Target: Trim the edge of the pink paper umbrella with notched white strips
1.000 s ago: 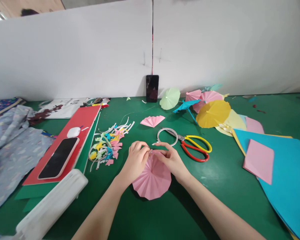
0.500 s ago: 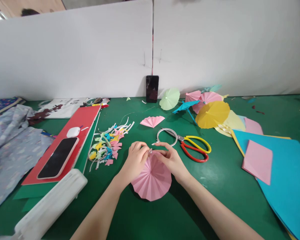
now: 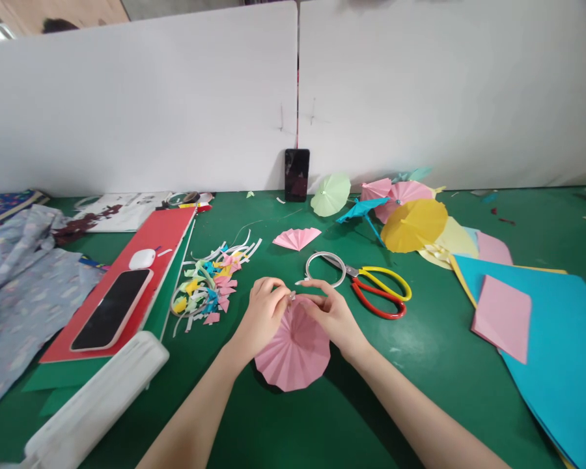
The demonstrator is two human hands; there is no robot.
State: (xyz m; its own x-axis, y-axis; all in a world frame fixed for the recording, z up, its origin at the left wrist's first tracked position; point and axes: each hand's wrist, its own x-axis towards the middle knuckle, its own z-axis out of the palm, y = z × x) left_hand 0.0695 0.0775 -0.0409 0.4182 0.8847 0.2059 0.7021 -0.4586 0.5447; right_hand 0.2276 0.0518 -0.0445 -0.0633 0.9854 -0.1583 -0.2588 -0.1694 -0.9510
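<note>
**Hardly anything shifted: both hands hold at the disc's far edge**

Since the earlier frame, only the pleated pink disc [image 3: 293, 355] has moved: its near rim has swung slightly left and lifted a little. My view has also drifted a touch. Both hands have stayed where they were.

Nearest to me, the disc lies on the green surface [image 3: 420, 365] just under the hands, and it fans out toward me from the spot they grip. The left hand [image 3: 264, 316] and right hand [image 3: 334, 318] meet at its far edge. The fingers [image 3: 279, 293] of both are pressed together there, pinching the paper. A tiny pale bit shows between the tips, and I cannot tell what it is.

Near and left of the fingers lies a long white case [image 3: 92, 404]. Beyond it a phone [image 3: 112, 308] rests face up on a red sheet [image 3: 168, 231], with patterned cloth [image 3: 24, 293] further left. Just left of the fingers is a heap of coloured paper scraps [image 3: 209, 283].

Just beyond the fingers sits a ring of tape [image 3: 325, 268], touching the blades of the scissors [image 3: 381, 293], whose yellow and red handles point right. Well to the right, a pink square [image 3: 502, 317] lies on blue sheets [image 3: 566, 339].

Further out, a folded pink fan [image 3: 297, 238] lies past the tape ring. Right of it sit several paper umbrellas:
- a yellow umbrella [image 3: 414, 225]
- a blue umbrella [image 3: 364, 207]
- a green umbrella [image 3: 331, 193]
- a pink umbrella [image 3: 403, 192]

Farthest off, straight ahead, a black phone [image 3: 297, 174] leans upright against the white partition [image 3: 176, 98].
</note>
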